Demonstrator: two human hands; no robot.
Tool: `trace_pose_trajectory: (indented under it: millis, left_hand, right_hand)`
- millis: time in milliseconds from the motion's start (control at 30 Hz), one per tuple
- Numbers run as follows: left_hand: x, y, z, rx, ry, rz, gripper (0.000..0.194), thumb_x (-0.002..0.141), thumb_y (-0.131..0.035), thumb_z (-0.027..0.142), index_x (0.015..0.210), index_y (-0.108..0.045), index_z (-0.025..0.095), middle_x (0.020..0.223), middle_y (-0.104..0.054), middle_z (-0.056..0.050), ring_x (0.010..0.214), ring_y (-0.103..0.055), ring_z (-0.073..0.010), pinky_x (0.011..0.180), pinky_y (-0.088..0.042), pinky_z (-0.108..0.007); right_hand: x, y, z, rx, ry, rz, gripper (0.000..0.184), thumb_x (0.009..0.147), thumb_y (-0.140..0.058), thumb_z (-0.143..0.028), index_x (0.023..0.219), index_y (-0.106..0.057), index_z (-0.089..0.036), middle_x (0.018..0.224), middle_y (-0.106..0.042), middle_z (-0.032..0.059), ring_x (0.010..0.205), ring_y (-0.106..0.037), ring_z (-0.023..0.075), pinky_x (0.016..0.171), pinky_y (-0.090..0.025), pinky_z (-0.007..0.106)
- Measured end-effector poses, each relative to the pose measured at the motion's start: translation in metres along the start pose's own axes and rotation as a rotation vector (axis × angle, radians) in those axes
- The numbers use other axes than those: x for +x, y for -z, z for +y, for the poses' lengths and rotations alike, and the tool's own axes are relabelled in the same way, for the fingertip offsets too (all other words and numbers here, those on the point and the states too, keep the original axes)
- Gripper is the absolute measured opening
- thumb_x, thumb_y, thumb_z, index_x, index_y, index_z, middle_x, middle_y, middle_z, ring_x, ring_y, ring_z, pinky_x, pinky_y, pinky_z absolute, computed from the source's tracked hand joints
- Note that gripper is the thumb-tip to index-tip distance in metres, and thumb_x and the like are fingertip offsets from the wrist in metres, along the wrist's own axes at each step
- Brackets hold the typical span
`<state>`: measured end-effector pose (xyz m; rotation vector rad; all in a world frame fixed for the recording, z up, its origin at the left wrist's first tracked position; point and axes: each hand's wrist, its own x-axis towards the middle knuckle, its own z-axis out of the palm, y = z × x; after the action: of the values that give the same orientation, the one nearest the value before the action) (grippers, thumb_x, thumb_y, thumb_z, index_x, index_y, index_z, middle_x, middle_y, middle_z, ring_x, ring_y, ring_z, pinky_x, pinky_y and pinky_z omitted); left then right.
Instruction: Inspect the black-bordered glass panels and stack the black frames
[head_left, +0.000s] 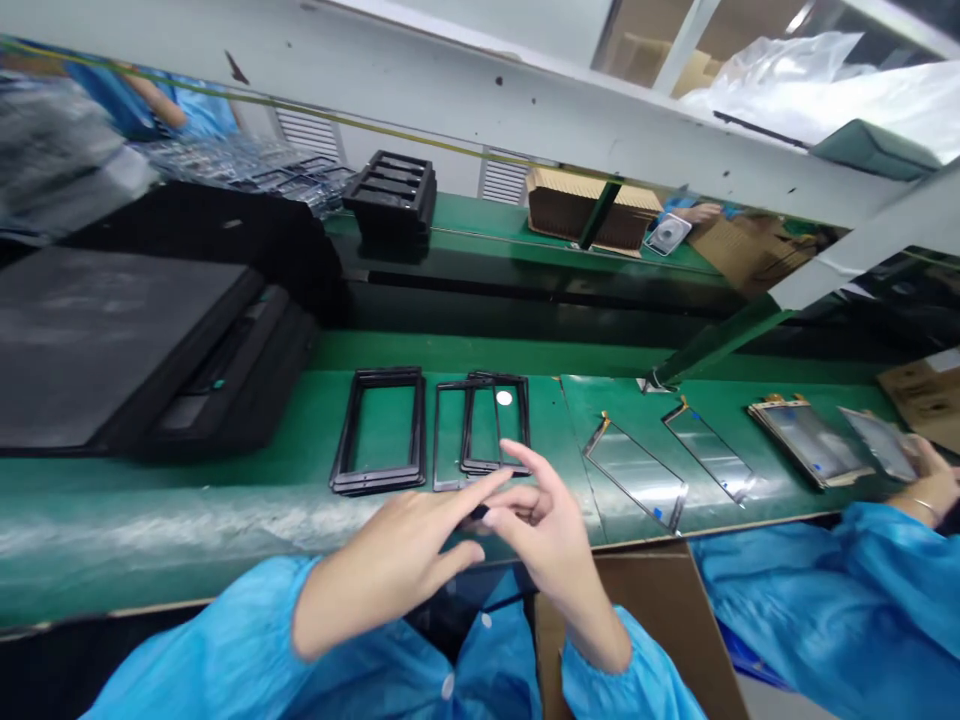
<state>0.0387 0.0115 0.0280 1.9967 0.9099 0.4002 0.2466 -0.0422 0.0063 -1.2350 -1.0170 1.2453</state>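
Note:
My left hand [390, 550] is over the near edge of the green bench, its fingers stretched towards my right hand and its thumb apart. My right hand [544, 520] meets it, index finger raised, the thumb and curled fingers closed at a small black piece [478, 512]. Fingers hide most of that piece; its kind is unclear. Just beyond my hands lie a thin black rectangular frame [437, 440] and overlapping black frames [529, 425], with a round white spot [504, 398] showing inside. To the left is a stack of black frames [345, 450].
Two glass panels with ribbon tails [637, 470] [709, 450] lie right. Further right, a co-worker's hand [930, 480] holds a panel [877, 440] beside stacked panels [814, 440]. Black foam trays [112, 340] stand left. A green post [712, 345] rises behind; a cardboard box [660, 610] is below.

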Motion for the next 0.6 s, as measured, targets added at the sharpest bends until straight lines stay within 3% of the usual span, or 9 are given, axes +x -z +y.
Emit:
trace_pose_trajectory:
  millis: [33,100,167,300,433,600]
  left_hand:
    - [0.001,0.001,0.001,-0.061,0.024,-0.062,0.07,0.094,-0.069,0.024,0.161,-0.051,0.037,0.126,-0.083,-0.006,0.101,-0.082,-0.0304,0.093,-0.062,-0.04]
    - [-0.001,0.004,-0.002,-0.27,0.112,-0.079,0.06,0.1,-0.062,0.027,0.159,-0.052,0.033,0.113,-0.086,-0.006,0.086,-0.082,-0.0258,0.08,-0.063,-0.034]
    - [-0.006,0.006,-0.01,-0.508,0.212,0.017,0.048,0.103,-0.062,0.035,0.15,-0.056,0.027,0.116,-0.085,-0.011,0.088,-0.082,-0.0255,0.071,-0.062,-0.03]
    - [-0.016,0.004,-0.024,-0.723,0.293,0.214,0.038,0.101,-0.067,0.046,0.129,-0.057,0.021,0.116,-0.084,-0.019,0.086,-0.082,-0.0261,0.063,-0.059,-0.029]
    - [-0.018,-0.001,-0.024,-0.77,0.312,0.317,0.045,0.097,-0.073,0.052,0.125,-0.056,0.021,0.11,-0.085,-0.017,0.08,-0.082,-0.026,0.06,-0.06,-0.029]
    - [-0.018,-0.001,-0.015,-0.779,0.356,0.416,0.049,0.091,-0.078,0.055,0.119,-0.06,0.02,0.101,-0.086,-0.015,0.072,-0.081,-0.0263,0.056,-0.059,-0.03]
  right_hand:
    - [0.001,0.003,0.0,0.032,-0.03,-0.045,0.068,0.084,-0.085,-0.043,0.146,-0.064,-0.025,0.091,-0.087,0.0042,0.082,-0.083,0.0238,0.082,-0.067,0.039]
    - [0.003,0.018,0.001,0.013,-0.094,-0.09,0.058,0.089,-0.08,-0.054,0.138,-0.072,-0.024,0.101,-0.087,0.0083,0.094,-0.083,0.0266,0.09,-0.066,0.043]
    - [0.003,0.038,0.006,-0.073,-0.155,-0.093,0.048,0.092,-0.074,-0.064,0.114,-0.084,-0.022,0.098,-0.087,0.0116,0.092,-0.083,0.0294,0.089,-0.066,0.046]
    - [0.0,0.063,0.023,-0.027,-0.223,0.037,0.059,0.085,-0.073,-0.076,0.089,-0.083,-0.017,0.079,-0.085,0.0148,0.066,-0.081,0.0305,0.069,-0.066,0.044]
    - [-0.003,0.052,0.027,0.049,-0.182,0.201,0.053,0.084,-0.077,-0.07,0.076,-0.079,-0.017,0.072,-0.083,0.0143,0.062,-0.08,0.0278,0.064,-0.064,0.037]
    - [-0.008,0.034,0.014,-0.015,-0.09,0.282,0.051,0.087,-0.075,-0.069,0.072,-0.077,-0.02,0.063,-0.081,0.0087,0.056,-0.078,0.0255,0.058,-0.063,0.032]
